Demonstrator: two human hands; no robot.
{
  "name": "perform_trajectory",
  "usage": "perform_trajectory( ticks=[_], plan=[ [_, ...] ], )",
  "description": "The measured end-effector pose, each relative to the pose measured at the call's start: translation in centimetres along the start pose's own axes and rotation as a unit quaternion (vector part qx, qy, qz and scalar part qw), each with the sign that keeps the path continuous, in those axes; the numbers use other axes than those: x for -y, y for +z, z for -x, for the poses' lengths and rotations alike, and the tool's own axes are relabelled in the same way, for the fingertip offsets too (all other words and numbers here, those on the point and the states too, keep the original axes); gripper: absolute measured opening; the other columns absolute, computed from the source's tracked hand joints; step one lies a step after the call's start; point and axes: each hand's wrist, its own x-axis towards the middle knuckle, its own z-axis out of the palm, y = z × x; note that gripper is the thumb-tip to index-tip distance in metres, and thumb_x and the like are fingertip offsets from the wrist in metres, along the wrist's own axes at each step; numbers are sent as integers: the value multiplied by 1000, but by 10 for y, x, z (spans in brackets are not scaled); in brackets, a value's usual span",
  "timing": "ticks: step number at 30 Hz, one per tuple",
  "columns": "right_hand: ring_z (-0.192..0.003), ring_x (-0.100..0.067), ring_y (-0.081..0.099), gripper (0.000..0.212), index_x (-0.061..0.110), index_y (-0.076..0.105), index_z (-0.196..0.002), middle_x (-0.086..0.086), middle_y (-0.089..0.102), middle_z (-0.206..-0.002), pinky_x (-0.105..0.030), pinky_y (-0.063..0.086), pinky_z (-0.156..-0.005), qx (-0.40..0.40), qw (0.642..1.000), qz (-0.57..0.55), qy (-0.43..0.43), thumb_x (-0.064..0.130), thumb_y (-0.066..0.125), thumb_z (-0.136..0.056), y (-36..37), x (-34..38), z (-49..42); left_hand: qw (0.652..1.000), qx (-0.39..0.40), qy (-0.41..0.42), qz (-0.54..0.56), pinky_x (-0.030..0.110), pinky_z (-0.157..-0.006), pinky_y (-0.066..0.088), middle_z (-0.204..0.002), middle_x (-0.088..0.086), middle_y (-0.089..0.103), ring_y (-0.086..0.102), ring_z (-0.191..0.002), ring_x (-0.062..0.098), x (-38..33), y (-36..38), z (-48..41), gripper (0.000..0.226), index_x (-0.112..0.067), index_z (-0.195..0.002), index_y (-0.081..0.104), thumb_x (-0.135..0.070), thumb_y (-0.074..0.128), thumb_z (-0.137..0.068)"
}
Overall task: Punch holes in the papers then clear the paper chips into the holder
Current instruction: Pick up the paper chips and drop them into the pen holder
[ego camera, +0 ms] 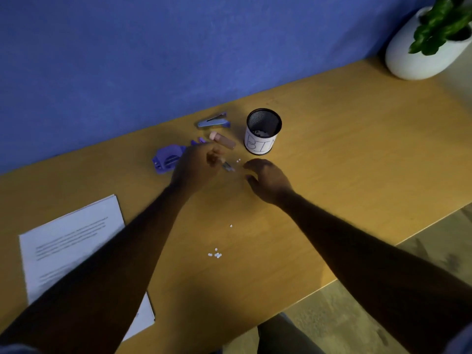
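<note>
Papers [74,241] lie near-left on the table [344,162], with paper chips [216,254] mid-table. Beside the mesh holder [263,131], the left hand [196,164] pinches a small grey object [228,166]; the right hand [268,180] hovers, its fingers loosely curled.

A stack of white printed papers [71,241] lies flat on the desk [344,162] at 8 o'clock in the view, its near corner past the desk edge. The purple hole punch [167,158] lies at 10 o'clock from centre. The holder [263,131], an upright black mesh cup wrapped in a white label reading "BIN", stands at 3 o'clock of the punch with scraps inside. White paper chips [215,254] cluster at 6 o'clock, one lies apart at their 12 o'clock, and a few lie at the holder's 7 o'clock.
</note>
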Motion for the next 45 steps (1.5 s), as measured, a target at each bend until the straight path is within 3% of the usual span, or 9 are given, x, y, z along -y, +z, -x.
perform_trajectory(
  ticks=[6,9,12,17,20,26,35,39,45],
  plan=[
    [-144,-29,33,61,5,42,-145,-15,38,-154,-43,30,-118,26,995,80,-59,11,54,-86,20,-2,-7,998,-4,-53,35,33,-81,57,-100,4,73,68,-89,15,31,15,46,23,-10,-107,70,-11,70,-84],
    [-151,-25,16,64,10,26,-153,-11,20,-162,-43,15,-122,72,989,114,-64,20,47,-93,26,-4,-14,998,-11,-57,35,20,-73,52,-98,3,73,67,-86,12,42,18,61,24,-9,-108,69,-10,70,-84],
    [-152,-24,12,64,12,21,-154,-10,16,-163,-42,12,-122,89,984,135,-70,25,44,-96,30,-4,-16,997,-14,-68,33,10,-71,44,-96,1,72,65,-83,9,51,18,76,24,-10,-107,69,-9,70,-83],
    [-152,-24,9,68,11,13,-155,-10,10,-164,-38,8,-121,94,982,152,-67,31,40,-97,36,-6,-6,997,-12,-69,31,19,-74,50,-97,-3,70,64,-85,6,60,15,97,26,-14,-109,67,-11,69,-84],
    [-152,-25,5,68,11,8,-156,-12,6,-164,-36,5,-120,101,980,159,-67,37,34,-98,43,-7,11,998,-18,-58,19,15,-74,46,-100,-3,67,59,-85,2,62,16,108,27,-14,-110,67,-10,70,-83],
    [-152,-26,5,71,8,8,-156,-14,5,-164,-38,8,-123,99,981,153,-59,47,22,-98,59,4,52,999,-4,-38,6,33,-84,56,-107,3,68,64,-98,14,66,17,127,29,-11,-114,65,-12,69,-85],
    [-153,-25,3,72,5,13,-155,-13,4,-164,-38,8,-125,102,979,145,-102,50,23,-100,91,35,123,999,15,-8,-48,33,-88,53,-110,2,67,61,-103,16,67,20,151,30,-15,-114,65,-21,70,-85],
    [-153,-20,-2,69,14,11,-156,-5,1,-165,-41,7,-125,98,979,140,-109,54,20,-101,92,36,142,996,26,9,-79,41,-91,51,-114,1,63,58,-107,18,69,22,167,30,-18,-114,65,-26,69,-85],
    [-153,-22,-6,66,25,11,-156,-1,-4,-165,-46,2,-123,62,991,111,-37,52,32,-99,78,21,127,990,36,20,-132,44,-102,41,-130,0,53,50,-125,22,72,30,186,36,-23,-119,63,-32,67,-83]
  ],
)
